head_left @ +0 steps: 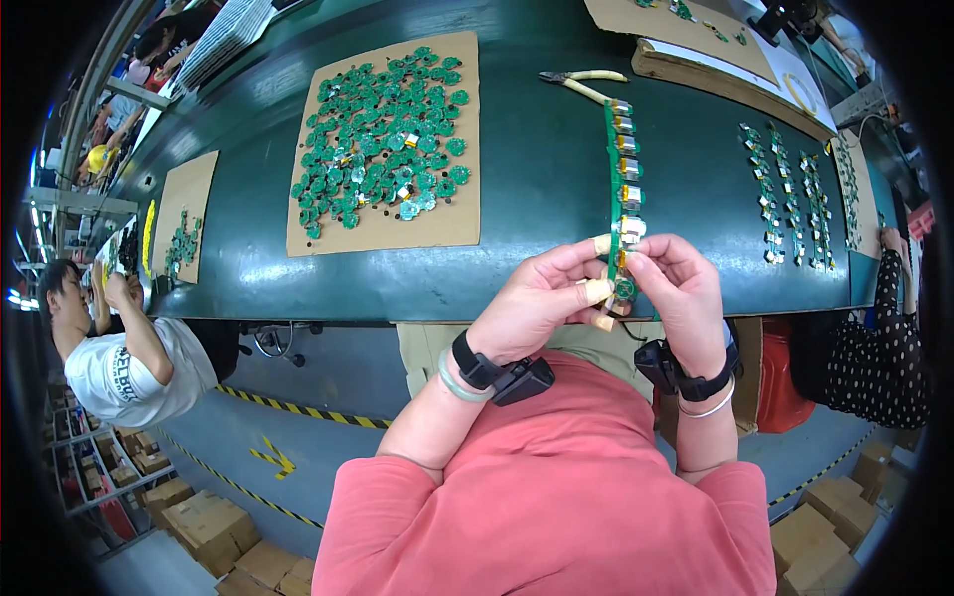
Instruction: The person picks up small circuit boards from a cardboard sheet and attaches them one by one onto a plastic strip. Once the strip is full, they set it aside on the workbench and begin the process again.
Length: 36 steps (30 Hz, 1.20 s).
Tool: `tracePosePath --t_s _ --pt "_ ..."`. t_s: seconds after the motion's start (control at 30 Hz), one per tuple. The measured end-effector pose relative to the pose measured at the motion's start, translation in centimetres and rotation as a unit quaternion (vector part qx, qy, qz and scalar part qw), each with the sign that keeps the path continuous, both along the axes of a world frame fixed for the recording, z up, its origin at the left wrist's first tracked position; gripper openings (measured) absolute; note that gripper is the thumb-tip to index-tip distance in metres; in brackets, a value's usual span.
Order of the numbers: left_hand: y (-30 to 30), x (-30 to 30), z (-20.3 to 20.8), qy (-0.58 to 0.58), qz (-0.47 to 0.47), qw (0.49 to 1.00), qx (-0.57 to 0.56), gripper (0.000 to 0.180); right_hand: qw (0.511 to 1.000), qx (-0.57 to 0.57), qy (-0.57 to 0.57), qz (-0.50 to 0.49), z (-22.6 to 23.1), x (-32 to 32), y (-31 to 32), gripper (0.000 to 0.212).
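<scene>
A narrow green circuit board strip (613,169) runs away from me across the table, with a row of silvery and orange-taped parts along it. My left hand (547,293) grips its near end from the left, thumb and fingers closed around it; pale coverings wrap several fingertips. On the other side, my right hand (686,288) pinches the same end between thumb and fingers, next to a small orange-taped part. Whether those fingers also hold a separate small piece is hidden. Just past the strip's far end lie pliers (596,76) with cream handles.
Left of the strip, a cardboard sheet (462,209) carries many round green boards. Several populated strips (785,199) lie at right. A cardboard-topped board (715,79) stands at the far right. People sit at both sides: one in a white shirt (149,372), one in a dotted sleeve (879,348).
</scene>
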<state>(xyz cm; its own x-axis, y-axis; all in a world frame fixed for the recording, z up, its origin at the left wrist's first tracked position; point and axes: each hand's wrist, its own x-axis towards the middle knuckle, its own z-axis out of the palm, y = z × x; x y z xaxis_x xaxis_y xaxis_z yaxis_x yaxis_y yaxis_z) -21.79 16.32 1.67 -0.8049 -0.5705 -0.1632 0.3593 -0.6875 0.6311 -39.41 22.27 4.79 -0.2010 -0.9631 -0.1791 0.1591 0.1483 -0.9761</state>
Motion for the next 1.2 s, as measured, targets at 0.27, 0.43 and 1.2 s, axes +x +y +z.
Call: tracePosePath --t_s 0.27,0.43,1.2 --pt "-0.3 0.1 -0.1 -0.014 0.051 0.998 -0.042 0.053 0.997 -0.029 0.061 -0.034 0.1 1.2 0.0 0.01" --pt "-0.6 0.1 -0.3 -0.036 0.086 0.994 -0.064 0.054 0.945 -0.155 0.288 -0.003 0.6 1.0 0.7 0.017" --pt "-0.1 -0.4 0.0 -0.074 0.07 0.987 -0.127 0.056 1.0 0.012 -0.02 -0.018 -1.4 0.4 1.5 0.013"
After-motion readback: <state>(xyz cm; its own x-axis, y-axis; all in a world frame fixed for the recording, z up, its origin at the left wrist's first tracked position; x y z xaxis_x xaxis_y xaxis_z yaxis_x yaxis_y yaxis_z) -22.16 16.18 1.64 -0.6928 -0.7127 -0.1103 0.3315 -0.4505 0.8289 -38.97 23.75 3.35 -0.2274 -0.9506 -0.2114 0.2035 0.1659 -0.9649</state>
